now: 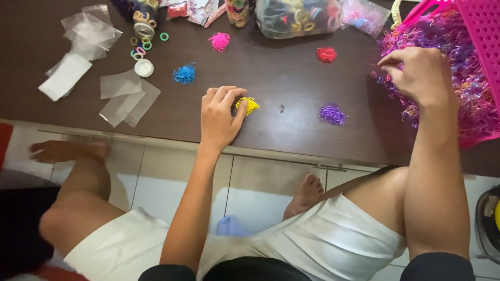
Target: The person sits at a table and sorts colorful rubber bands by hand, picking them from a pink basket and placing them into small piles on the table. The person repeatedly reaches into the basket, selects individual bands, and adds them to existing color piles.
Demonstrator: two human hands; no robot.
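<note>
- Left hand (219, 117) pinches the yellow band pile (248, 105); right hand (416, 73) picks, fingertips together, in the mixed heap (458, 93).
- Five colour piles sorted; most of the heap remains.

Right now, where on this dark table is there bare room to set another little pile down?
Bare tabletop lies between the blue pile, pink pile, red pile and purple pile. The left hand covers the yellow pile. It is crowded by the plastic sheets and under the right hand at the pink basket.

Matt dark wooden table (291, 78), glossy pink plastic basket (482, 31), clear plastic sheets (127, 96)
</note>
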